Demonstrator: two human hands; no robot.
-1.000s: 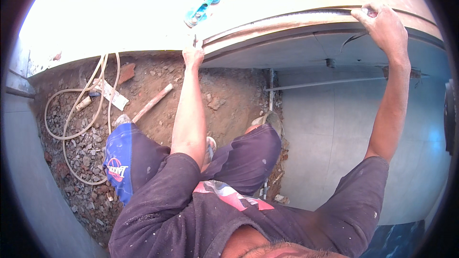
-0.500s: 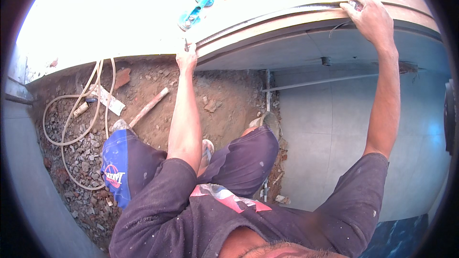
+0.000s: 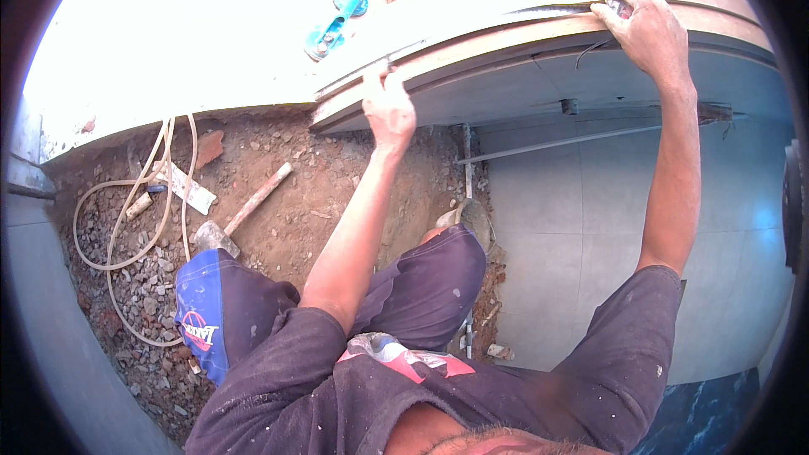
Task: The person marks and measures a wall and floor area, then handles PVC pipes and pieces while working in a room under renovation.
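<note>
I crouch in a dirt trench below a long beige ledge (image 3: 506, 42). My left hand (image 3: 389, 109) reaches up and grips the ledge's lower rim, its fingers curled over a thin metal strip (image 3: 472, 29) that runs along the edge. Farther right, my right hand (image 3: 645, 29) rests on top of the same edge, fingers closed on a small grey object (image 3: 619, 7) that I cannot make out. Both arms are stretched out away from my body.
A hammer (image 3: 244, 215) lies on the rubble with a pale hose (image 3: 126, 227) looped beside it. A blue tool (image 3: 335, 24) sits on the bright surface above. A grey tiled wall (image 3: 632, 244) and a thin metal rod (image 3: 556, 143) are under the ledge.
My left hand has slid to the right along the ledge rim, closer to my right hand. The right hand stays on the edge.
</note>
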